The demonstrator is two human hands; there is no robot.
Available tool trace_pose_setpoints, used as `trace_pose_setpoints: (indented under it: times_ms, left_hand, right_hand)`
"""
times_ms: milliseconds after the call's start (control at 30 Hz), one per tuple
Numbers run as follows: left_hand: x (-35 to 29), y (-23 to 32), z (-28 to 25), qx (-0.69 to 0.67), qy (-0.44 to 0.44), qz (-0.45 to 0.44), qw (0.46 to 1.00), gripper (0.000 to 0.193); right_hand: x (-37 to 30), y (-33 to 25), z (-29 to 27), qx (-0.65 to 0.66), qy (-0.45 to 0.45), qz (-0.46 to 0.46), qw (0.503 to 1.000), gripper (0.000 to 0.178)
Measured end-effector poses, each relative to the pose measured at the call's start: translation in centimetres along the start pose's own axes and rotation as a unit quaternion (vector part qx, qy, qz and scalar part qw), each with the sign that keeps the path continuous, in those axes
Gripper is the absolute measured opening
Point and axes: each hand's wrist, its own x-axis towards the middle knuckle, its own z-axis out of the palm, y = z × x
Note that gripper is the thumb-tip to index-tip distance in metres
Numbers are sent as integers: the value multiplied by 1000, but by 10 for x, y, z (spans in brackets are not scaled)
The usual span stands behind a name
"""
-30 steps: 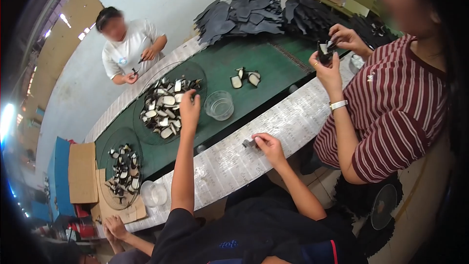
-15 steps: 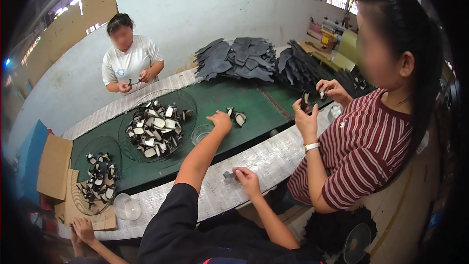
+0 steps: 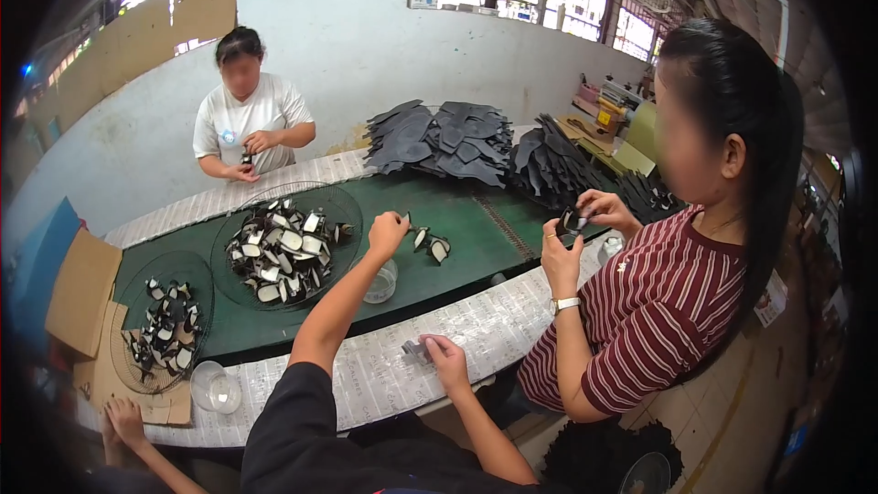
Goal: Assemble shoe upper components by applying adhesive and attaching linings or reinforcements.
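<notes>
My left hand (image 3: 389, 234) reaches across the green belt, above a clear plastic cup (image 3: 380, 282). Its fingertips pinch a small dark piece (image 3: 409, 219), largely hidden. Close to its right lie a few black-and-white pieces (image 3: 439, 250) with pale oval faces. Over the pale table edge (image 3: 366, 380), my right hand (image 3: 447, 363) grips a small grey piece (image 3: 416, 349) between thumb and fingers; its exact kind is unclear.
Wire baskets hold many black-and-white pieces, one large (image 3: 355, 265) and one smaller (image 3: 208, 311). Dark sheets (image 3: 444, 137) are stacked at the back. Co-workers stand at far left and right; another person's hands (image 3: 125, 421) rest lower left, near a clear tub (image 3: 217, 389).
My left hand has closed its fingers on a dark piece and drawn slightly left. My right hand keeps the grey piece. The whole view has tilted upward.
</notes>
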Motion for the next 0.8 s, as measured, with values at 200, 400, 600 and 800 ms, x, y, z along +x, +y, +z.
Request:
trace_pose_setpoints:
  times_ms: [200,400,600,800]
  left_hand:
    - [-93,-30,-104,-624,-30,-202,754,26]
    - [-235,-79,-165,-629,-16,-258,733,25]
    - [-343,-89,-175,-562,-69,-325,758,31]
    - [-378,-70,-166,-617,-93,-312,717,22]
  right_hand:
    - [2,6,-1,-23,1,3,1000,19]
    - [3,19,-4,-9,10,-28,1000,17]
    - [2,25,-4,-19,-4,-9,1000,19]
    - [2,22,-3,-14,1,-28,999,18]
